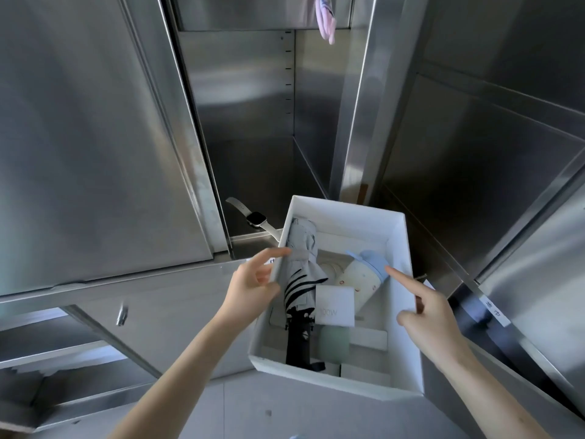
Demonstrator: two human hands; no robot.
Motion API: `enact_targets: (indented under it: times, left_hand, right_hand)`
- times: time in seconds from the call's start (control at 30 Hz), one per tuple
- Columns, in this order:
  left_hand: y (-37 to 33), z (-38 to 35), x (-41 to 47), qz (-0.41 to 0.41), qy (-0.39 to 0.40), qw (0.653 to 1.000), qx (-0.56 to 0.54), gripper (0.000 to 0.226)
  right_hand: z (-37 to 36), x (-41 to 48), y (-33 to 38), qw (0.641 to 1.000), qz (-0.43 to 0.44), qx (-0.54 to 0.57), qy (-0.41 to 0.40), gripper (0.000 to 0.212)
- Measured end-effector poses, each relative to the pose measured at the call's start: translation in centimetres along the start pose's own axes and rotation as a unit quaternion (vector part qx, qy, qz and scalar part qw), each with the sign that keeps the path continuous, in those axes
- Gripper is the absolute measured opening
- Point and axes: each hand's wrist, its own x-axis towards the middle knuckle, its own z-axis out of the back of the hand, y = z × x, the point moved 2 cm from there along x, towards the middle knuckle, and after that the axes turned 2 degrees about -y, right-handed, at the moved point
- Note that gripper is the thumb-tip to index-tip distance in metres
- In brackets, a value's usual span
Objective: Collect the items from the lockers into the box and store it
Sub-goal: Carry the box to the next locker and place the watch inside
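I hold a white cardboard box (335, 382) in front of an open steel locker (247, 122). My left hand (250, 288) grips its left wall and my right hand (425, 315) grips its right wall, both index fingers stretched out along the rim. Inside lie a folded grey umbrella (302, 248) with a black handle, a cream cup with a blue lid (361, 277), a small white carton marked 100W (335, 305) and a pale green item (334, 343). A smartwatch (254, 218) with a light strap lies on the locker floor just left of the box's far corner.
The locker's door (79, 137) stands open on the left. A pink cloth (326, 17) hangs from the compartment above. Another open compartment (63, 359) is at the lower left. Closed steel doors (490, 153) fill the right side.
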Motion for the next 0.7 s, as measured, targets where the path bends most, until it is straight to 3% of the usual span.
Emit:
enact_targets:
  times: [0.33, 0.7]
  left_hand:
    - [0.0, 0.1, 0.4, -0.004, -0.009, 1.000, 0.006, 0.075]
    - [0.0, 2.0, 1.0, -0.037, 0.085, 0.995, -0.019, 0.054]
  right_hand:
    - [-0.8, -0.3, 0.5, 1.000, 0.014, -0.012, -0.017, 0.087]
    - [-1.7, -0.5, 1.4, 0.998, 0.028, 0.032, -0.036, 0.093]
